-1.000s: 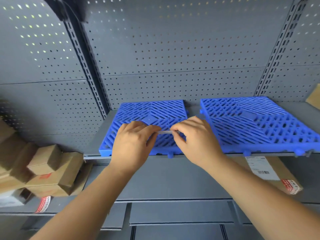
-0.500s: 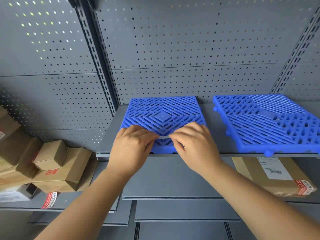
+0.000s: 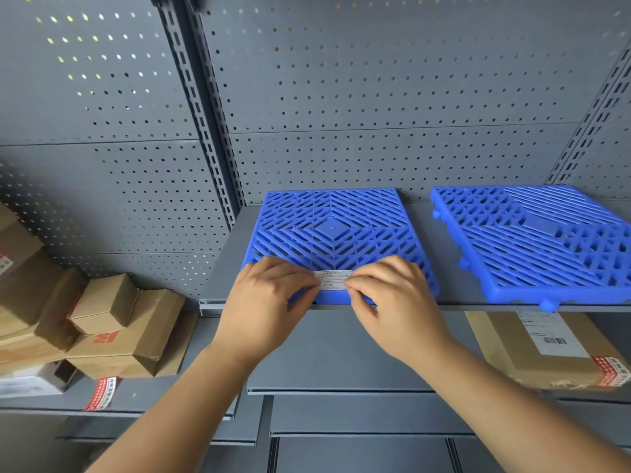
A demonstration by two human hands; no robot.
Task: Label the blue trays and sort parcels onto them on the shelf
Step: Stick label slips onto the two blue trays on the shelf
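Two blue slatted trays lie flat on a grey shelf. The left tray is in front of me; the right tray sits apart from it. A small white label with printed lines lies along the left tray's front edge. My left hand pinches the label's left end and my right hand pinches its right end. The fingers hide both ends of the label.
Several brown cardboard parcels with red tape are stacked on the lower shelf at left. A flat brown parcel with a barcode sticker lies on the shelf below the right tray. Grey pegboard panels form the back wall.
The view has shifted so the trays appear further right. The label, seen edge-on before, now lies flat with its face up on the left tray's front edge, both hands still on it.
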